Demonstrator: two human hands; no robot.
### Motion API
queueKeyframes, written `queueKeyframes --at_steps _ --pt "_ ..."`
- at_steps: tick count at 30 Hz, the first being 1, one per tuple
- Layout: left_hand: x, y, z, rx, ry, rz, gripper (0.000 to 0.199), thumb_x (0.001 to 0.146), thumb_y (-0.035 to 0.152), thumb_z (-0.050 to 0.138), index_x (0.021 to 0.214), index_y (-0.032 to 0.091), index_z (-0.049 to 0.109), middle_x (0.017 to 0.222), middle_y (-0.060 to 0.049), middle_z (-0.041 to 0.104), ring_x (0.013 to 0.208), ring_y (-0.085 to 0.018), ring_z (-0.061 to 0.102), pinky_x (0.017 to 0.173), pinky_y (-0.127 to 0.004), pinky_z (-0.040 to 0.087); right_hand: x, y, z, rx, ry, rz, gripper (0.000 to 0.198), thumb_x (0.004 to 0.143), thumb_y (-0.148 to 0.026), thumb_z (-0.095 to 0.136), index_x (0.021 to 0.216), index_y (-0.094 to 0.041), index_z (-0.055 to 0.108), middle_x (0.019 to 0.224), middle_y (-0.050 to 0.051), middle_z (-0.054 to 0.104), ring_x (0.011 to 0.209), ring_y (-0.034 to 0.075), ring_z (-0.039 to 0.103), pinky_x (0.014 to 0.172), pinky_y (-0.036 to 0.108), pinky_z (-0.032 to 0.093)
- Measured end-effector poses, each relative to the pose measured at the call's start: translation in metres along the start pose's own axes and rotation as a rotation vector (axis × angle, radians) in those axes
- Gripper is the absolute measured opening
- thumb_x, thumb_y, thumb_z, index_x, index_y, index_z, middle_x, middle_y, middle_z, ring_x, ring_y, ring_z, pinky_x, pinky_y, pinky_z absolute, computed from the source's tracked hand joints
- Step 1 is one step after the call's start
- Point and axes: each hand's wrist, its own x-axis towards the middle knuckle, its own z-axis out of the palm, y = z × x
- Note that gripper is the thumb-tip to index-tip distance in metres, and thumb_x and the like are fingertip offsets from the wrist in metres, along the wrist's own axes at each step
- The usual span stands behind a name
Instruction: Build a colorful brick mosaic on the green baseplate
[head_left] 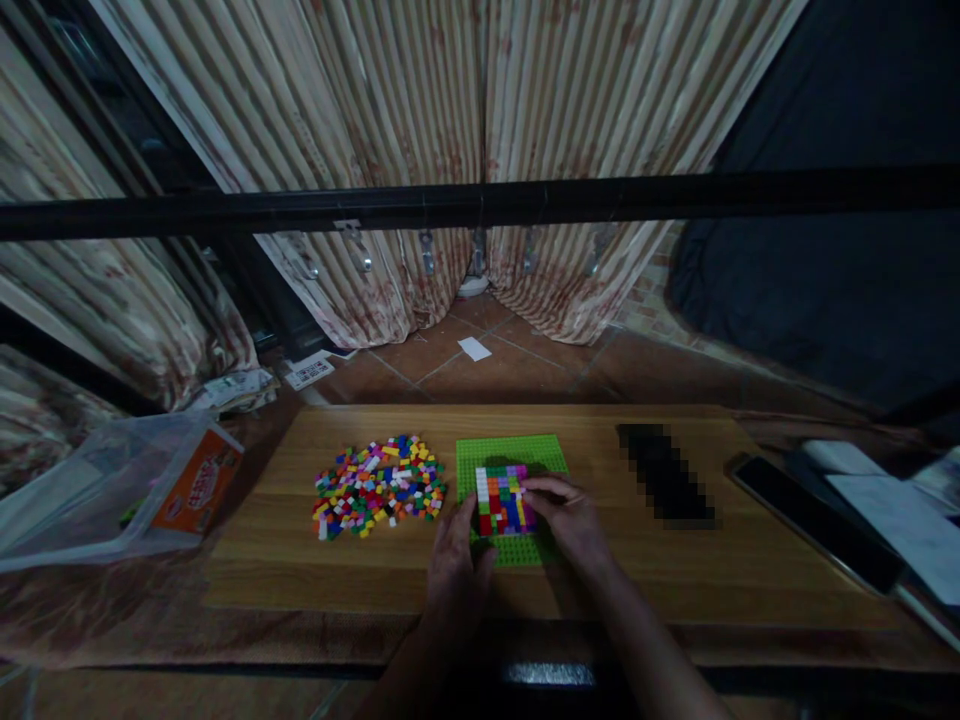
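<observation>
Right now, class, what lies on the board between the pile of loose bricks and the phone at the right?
In the head view, the green baseplate with its coloured block patch, both hands on it, then a blurred dark patch.

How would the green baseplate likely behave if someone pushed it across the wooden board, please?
The green baseplate looks thin and flat, so it would probably slide rather than tip. It seems stiff and light. The right hand and left hand rest at the coloured bricks on it, perhaps steadying it.
</observation>
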Motion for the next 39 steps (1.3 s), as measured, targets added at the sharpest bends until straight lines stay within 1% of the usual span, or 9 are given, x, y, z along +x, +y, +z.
queueKeyframes --at_steps 4,7,13,19,27,30,33,36,39 --pt "0.0 0.003 -0.001 -0.03 -0.009 -0.029 0.068 0.074 0.008 0.057 0.139 0.019 0.039 0.133 -0.012 0.053 0.125 -0.027 0.048 0.106 -0.048 0.041 0.003 -0.009 0.0 0.069 -0.021 0.152 0.024 0.059 -0.037 0.077 0.077 -0.022 0.075 0.078 0.003 0.071 0.069 0.018 0.062 0.069 0.033 0.05" --pt "0.0 0.005 -0.002 -0.049 -0.023 -0.054 0.068 0.074 0.007 0.057 0.139 0.018 0.039 0.133 -0.011 0.053 0.126 -0.027 0.046 0.106 -0.048 0.04 0.004 -0.016 0.002 0.101 -0.007 0.219 0.027 0.053 -0.035 0.079 0.075 -0.021 0.074 0.076 0.002 0.071 0.067 0.018 0.062 0.067 0.033 0.051" --pt "0.0 0.005 -0.003 -0.095 -0.061 -0.078 0.071 0.071 0.006 0.057 0.139 0.016 0.038 0.134 -0.012 0.051 0.127 -0.027 0.044 0.107 -0.047 0.039 0.011 -0.02 0.001 0.111 0.005 0.261 0.03 0.045 -0.029 0.081 0.072 -0.02 0.071 0.075 0.001 0.07 0.071 0.018 0.063 0.071 0.033 0.051" --pt "0.0 0.007 -0.003 -0.125 -0.063 -0.119 0.075 0.067 0.005 0.057 0.138 0.021 0.04 0.133 -0.009 0.052 0.125 -0.027 0.045 0.108 -0.045 0.038 0.013 -0.018 -0.002 0.064 -0.022 0.293 0.031 0.046 -0.026 0.079 0.075 -0.019 0.07 0.074 0.001 0.07 0.07 0.018 0.064 0.07 0.032 0.051" --pt "-0.002 0.01 -0.005 -0.193 -0.072 -0.127 0.078 0.067 0.006 0.06 0.14 0.019 0.039 0.137 -0.01 0.05 0.129 -0.027 0.042 0.112 -0.043 0.033 0.011 -0.018 -0.01 -0.081 -0.066 0.295 0.036 0.048 -0.036 0.08 0.079 -0.02 0.069 0.078 0.003 0.072 0.075 0.023 0.067 0.07 0.035 0.053" --pt "-0.003 0.012 -0.009 -0.217 -0.063 -0.079 0.077 0.069 0.008 0.061 0.141 0.019 0.037 0.136 -0.009 0.05 0.128 -0.026 0.042 0.112 -0.043 0.034 0.006 -0.025 -0.014 -0.233 0.017 0.228 0.042 0.052 -0.043 0.078 0.085 -0.019 0.07 0.081 0.005 0.072 0.077 0.025 0.067 0.069 0.036 0.052" --pt "-0.009 0.01 -0.014 -0.223 -0.021 -0.046 0.067 0.074 0.011 0.06 0.138 0.019 0.04 0.136 -0.01 0.05 0.128 -0.026 0.042 0.112 -0.045 0.033 -0.006 -0.039 -0.002 -0.398 0.051 0.092 0.036 0.064 -0.047 0.07 0.086 -0.019 0.07 0.085 0.007 0.072 0.08 0.025 0.066 0.07 0.035 0.05" --pt "-0.023 0.002 -0.025 -0.22 0.031 -0.03 0.054 0.078 0.01 0.056 0.131 0.021 0.047 0.134 -0.009 0.052 0.127 -0.024 0.044 0.109 -0.045 0.036 -0.021 -0.053 0.03 -0.44 -0.116 -0.075 0.029 0.078 -0.045 0.058 0.088 -0.021 0.07 0.091 0.006 0.071 0.082 0.022 0.065 0.073 0.033 0.049" --pt "-0.039 -0.007 -0.045 -0.231 0.102 -0.023 0.04 0.083 0.01 0.05 0.121 0.021 0.052 0.125 -0.008 0.058 0.12 -0.021 0.051 0.103 -0.041 0.042 -0.031 -0.057 0.074 -0.518 -0.347 -0.302 0.024 0.084 -0.036 0.051 0.091 -0.023 0.07 0.092 0.005 0.068 0.086 0.02 0.062 0.078 0.032 0.048"
